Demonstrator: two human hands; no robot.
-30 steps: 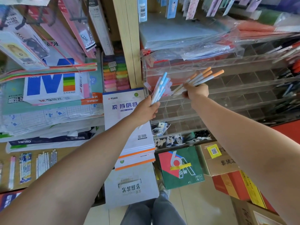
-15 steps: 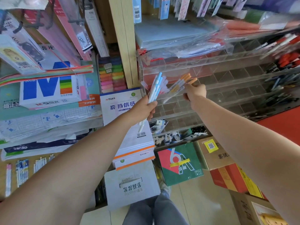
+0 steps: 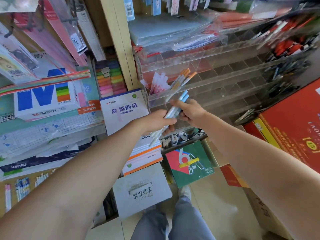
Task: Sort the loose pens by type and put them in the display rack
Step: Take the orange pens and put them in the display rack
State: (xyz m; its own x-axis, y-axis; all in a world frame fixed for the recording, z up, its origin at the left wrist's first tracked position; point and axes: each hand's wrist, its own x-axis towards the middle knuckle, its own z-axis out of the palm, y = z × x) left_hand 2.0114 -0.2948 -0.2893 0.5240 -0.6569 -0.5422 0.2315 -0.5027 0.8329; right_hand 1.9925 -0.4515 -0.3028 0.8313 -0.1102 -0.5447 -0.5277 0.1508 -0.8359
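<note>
A bundle of blue-capped white pens (image 3: 183,97) runs slantwise between both hands. My left hand (image 3: 155,121) grips the bundle's lower half. My right hand (image 3: 191,112) holds its upper half, thumb pointing left across the pens. Just above the hands stands the clear acrylic display rack (image 3: 225,84) with rows of small compartments. Several orange-capped pens (image 3: 184,77) lean in one compartment near the rack's left end. Pink and white pens (image 3: 160,82) stand in the compartment to their left.
A wooden post (image 3: 121,44) borders the rack on the left. Paper reams and notebooks (image 3: 121,111) are stacked lower left. Darker pens (image 3: 284,66) fill the rack's right end. Boxes (image 3: 188,163) and a red carton (image 3: 292,125) stand on the floor by my legs.
My right hand let go of the orange-capped pens, which now lean in the rack. It came down onto the blue pens. My left hand moved lower and to the right.
</note>
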